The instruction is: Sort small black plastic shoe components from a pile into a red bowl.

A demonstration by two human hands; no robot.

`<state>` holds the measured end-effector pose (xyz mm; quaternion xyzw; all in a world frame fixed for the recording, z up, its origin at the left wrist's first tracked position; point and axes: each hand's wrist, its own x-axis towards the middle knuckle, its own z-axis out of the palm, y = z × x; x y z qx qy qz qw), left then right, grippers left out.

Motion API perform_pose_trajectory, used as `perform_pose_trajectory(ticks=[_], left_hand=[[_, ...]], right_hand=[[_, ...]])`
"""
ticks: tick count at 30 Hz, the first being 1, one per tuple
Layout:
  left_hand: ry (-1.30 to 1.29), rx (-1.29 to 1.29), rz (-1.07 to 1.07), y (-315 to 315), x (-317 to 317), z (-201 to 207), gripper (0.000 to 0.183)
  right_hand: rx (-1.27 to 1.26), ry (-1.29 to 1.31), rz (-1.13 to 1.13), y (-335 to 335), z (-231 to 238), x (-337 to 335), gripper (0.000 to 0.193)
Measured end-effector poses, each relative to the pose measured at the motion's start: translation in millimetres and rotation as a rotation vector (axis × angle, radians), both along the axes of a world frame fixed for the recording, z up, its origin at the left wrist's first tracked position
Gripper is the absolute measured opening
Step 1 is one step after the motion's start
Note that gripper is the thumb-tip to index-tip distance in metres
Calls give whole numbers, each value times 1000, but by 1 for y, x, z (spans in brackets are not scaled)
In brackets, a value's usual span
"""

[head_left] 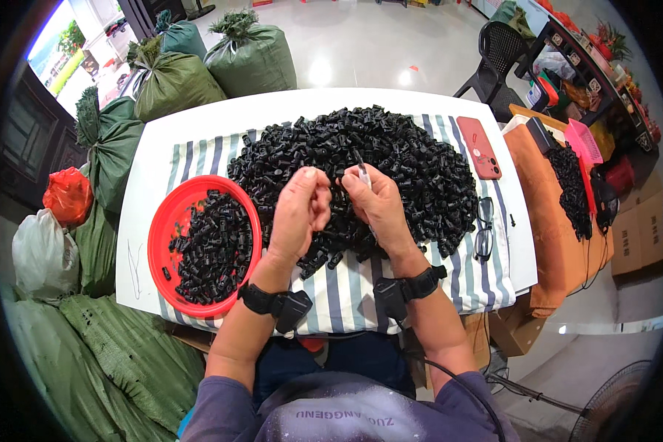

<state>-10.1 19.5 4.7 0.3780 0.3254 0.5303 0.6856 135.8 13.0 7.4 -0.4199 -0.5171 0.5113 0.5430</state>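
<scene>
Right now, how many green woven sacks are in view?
6, maybe more hidden. Two tied sacks stand beyond the table's far-left corner, one smaller behind them, one at the table's left, two lying lower left.

bowl point(163, 221): 1 | phone point(479, 146): 1 | spectacles point(484, 228): 1 | chair point(498, 51): 1 | wrist bands point(269, 300): 2

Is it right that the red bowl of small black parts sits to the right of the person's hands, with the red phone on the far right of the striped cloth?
Not quite. The head view shows the red bowl to the left of the left hand and right hand, not the right. The rest holds: it contains small black parts, and the red phone lies at the far right of the striped cloth.
</scene>
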Motion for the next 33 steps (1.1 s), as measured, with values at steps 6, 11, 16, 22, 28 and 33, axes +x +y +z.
perform_pose_trajectory(ticks=[6, 11, 16, 22, 28, 33], left_hand=[[83, 36, -171, -7, -1, -9, 35], [2, -40, -172, -10, 2, -7, 38], [-47, -27, -179, -16, 6, 0, 39], [-104, -85, -177, -17, 10, 0, 42], [-105, -58, -155, -16, 9, -4, 38], [-135, -155, -79, -11, 5, -9, 34]], right_hand=[[-138, 228, 96, -6, 8, -6, 19], [35, 81, 52, -2, -4, -13, 20], [119, -89, -35, -3, -7, -12, 17], [102, -144, -65, -4, -3, -12, 16], [62, -59, -4, -3, -4, -13, 16], [129, -41, -18, -2, -4, -13, 13]])
